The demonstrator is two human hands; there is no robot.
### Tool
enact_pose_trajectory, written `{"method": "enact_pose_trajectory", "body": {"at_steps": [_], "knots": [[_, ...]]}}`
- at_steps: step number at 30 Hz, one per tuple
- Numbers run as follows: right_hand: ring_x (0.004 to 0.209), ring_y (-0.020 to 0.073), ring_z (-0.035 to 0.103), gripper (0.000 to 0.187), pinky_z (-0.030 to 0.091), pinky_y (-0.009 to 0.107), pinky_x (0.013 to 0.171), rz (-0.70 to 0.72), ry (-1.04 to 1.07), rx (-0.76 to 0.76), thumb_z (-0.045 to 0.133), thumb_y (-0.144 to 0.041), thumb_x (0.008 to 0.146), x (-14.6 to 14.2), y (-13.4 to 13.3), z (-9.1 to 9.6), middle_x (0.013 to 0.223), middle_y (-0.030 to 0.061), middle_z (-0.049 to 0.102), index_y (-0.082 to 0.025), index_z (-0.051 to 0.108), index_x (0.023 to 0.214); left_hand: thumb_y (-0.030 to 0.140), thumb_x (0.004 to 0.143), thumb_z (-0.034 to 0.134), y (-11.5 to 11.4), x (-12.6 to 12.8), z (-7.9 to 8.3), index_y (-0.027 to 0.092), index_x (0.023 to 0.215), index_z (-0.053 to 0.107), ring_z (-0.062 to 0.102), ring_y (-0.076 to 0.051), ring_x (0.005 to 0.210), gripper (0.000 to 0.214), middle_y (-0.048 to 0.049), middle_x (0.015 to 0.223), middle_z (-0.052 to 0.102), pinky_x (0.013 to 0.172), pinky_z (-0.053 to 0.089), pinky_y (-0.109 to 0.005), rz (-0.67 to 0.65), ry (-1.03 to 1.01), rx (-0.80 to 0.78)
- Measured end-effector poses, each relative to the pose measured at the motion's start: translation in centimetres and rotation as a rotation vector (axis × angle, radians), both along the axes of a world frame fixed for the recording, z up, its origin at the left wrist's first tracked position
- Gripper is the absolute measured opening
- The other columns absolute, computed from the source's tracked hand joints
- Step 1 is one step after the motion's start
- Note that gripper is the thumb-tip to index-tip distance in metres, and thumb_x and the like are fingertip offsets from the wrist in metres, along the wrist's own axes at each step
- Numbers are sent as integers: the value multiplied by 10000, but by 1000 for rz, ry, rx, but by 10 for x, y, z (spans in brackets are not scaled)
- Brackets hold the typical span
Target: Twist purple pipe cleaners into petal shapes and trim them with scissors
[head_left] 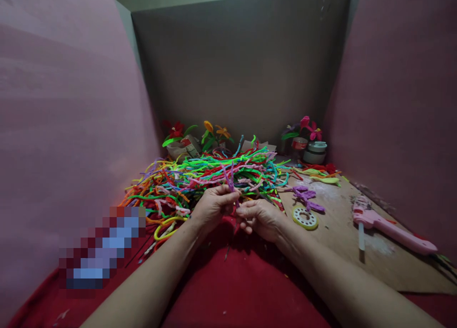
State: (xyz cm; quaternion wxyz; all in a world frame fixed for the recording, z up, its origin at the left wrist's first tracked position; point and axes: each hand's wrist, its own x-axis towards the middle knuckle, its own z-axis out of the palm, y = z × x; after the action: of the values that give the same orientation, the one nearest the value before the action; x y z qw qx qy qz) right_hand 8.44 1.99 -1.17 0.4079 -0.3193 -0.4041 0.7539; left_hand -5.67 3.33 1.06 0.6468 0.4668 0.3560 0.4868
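Observation:
Above the red cloth, my two hands meet in the middle. My left hand (216,202) pinches a purple pipe cleaner (231,176) between thumb and fingers; its fuzzy ends stick up in a narrow V. Just to the right and slightly lower, my right hand (260,217) has its fingertips closed on the lower end of the same piece. What sits exactly between those fingertips is partly hidden. Behind the hands lies a heap of many-coloured pipe cleaners (214,168). Bent purple pipe cleaner pieces (303,194) rest to the right, beside a yellow-edged spool (305,218).
A pink glue gun (392,228) with a glue stick lies on a cardboard sheet (335,252) at right. Pipe cleaner flowers (214,130) and a lidded jar (315,153) stand at the back. A blurred-out blue object (107,252) is at left. Panels enclose three sides.

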Motion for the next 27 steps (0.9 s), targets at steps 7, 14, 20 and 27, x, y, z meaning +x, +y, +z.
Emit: {"method": "enact_pose_trajectory", "body": {"at_steps": [7,14,20,27], "knots": [[326,82,466,207,270,179,298,-51,-160,51,704,-225,500,-5,-3,1,409,-1,543,-126,523,496,246,552,758,6,-2,6,129,660,560,360,-15,364,254,75,457,447,365,253,-149,241,-113,79],[404,97,541,226,366,176,346,51,-81,45,721,-253,565,-5,-4,-3,547,38,627,-114,555,627,248,544,760,7,-4,10,146,618,488,344,-10,363,300,95,465,407,361,258,-149,310,-175,134],[449,108,580,237,421,184,386,76,-38,96,697,-290,656,-6,-3,-5,603,66,642,-80,605,720,270,590,734,3,-3,10,144,626,519,361,-29,354,252,78,434,418,355,262,-163,256,-119,126],[389,115,562,214,425,191,346,31,-90,118,687,-284,650,-9,-5,-6,522,35,622,-106,569,664,253,574,737,8,-10,7,148,584,516,282,-8,322,245,92,418,396,332,179,-165,404,-42,182]]}}
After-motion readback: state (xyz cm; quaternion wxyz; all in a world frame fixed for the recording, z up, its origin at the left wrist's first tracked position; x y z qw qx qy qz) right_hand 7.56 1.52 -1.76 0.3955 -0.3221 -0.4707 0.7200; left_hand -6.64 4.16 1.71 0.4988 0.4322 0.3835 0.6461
